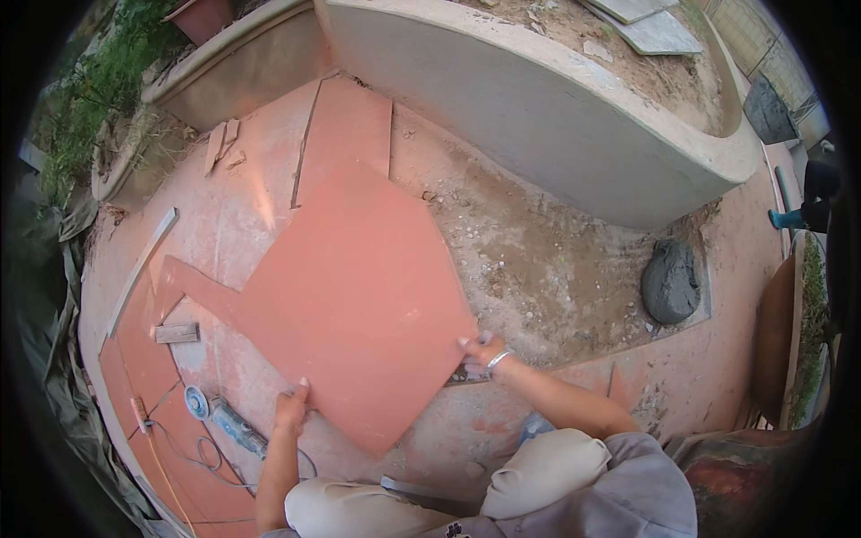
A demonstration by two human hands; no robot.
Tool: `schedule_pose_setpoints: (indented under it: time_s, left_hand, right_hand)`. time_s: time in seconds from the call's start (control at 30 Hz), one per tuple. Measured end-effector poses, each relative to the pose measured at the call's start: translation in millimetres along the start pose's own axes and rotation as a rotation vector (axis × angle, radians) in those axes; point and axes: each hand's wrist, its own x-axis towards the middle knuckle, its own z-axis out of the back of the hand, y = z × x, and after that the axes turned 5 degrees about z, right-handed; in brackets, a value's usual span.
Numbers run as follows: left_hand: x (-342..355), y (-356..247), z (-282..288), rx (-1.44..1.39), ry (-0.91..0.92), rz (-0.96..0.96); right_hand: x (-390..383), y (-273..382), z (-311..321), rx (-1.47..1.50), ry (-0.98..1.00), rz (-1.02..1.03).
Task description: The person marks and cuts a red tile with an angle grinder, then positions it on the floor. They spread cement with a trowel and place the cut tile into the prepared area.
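The left hand (289, 412) grips the lower-left edge of a large, square, terracotta-coloured slab (359, 296) at centre; the right hand (484, 351) grips its right corner. Both thumbs rest on top; other fingers are partly hidden. The slab blocks some pinkish floor (215, 242). Left lie 2 things: a blue angle grinder (237, 427) and a grey-brown wooden block (177, 334). Right, a dark grey mortar mound (671, 285) sits near a curved grey wall (538, 125).

Plain salmon-pink slab (363, 305), dark grey mortar heap (671, 282), blue grinder (237, 425), pale grey wall (547, 130), brown dirt (543, 255)
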Motion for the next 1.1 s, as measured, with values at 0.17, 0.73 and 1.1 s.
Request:
schedule_pose_setpoints:
  time_s: [0.17, 0.73, 1.1]
  left_hand:
    - [-40, 16, -53, -0.189, 0.293, 0.131]
    - [-94, -5, -132, -0.214, 0.761, 0.176]
    - [-26, -163, -66, 0.43, 0.182, -0.657]
  right_hand:
    - [-27, 12, 40, 0.596, 0.027, 0.254]
    - [-41, 24, 51, 0.322, -0.281, 0.112]
    - [-2, 66, 114, 0.069, -0.321, 0.121]
